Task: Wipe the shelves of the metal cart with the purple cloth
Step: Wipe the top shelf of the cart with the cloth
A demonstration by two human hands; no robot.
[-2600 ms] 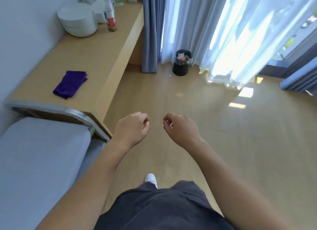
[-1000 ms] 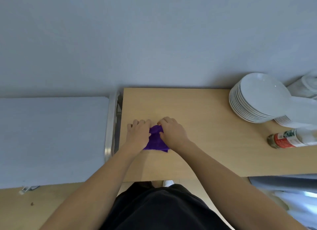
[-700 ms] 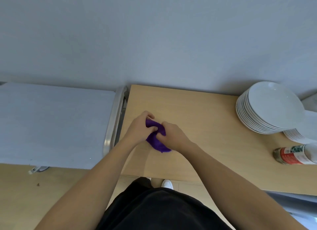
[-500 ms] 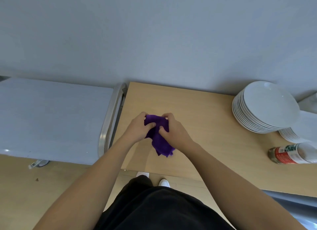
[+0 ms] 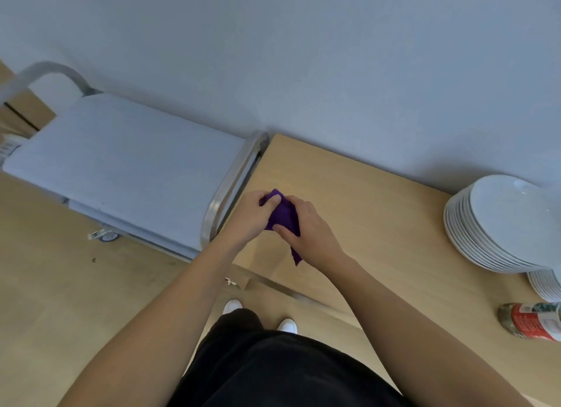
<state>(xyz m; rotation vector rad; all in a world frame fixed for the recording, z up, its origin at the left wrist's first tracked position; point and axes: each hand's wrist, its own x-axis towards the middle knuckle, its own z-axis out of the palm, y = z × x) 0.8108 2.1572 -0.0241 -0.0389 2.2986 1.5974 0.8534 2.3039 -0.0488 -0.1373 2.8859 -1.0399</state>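
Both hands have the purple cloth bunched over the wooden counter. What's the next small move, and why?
Probably carry the purple cloth left onto the top shelf of the grey metal cart: left hand and right hand both grip it above the light wooden counter, and the cart stands beside them.

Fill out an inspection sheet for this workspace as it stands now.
Surface: wooden counter along the wall.
Job's things: purple cloth bunched, one corner hanging down; metal cart beside the counter's left end, nothing touching its top shelf.
Clutter: stack of white plates, second plate stack and red-labelled bottle, all at the counter's right.
Hands: left hand and right hand both grip the cloth over the counter.
Cables: nothing seen.
Surroundings: pale wall behind; wood floor below.
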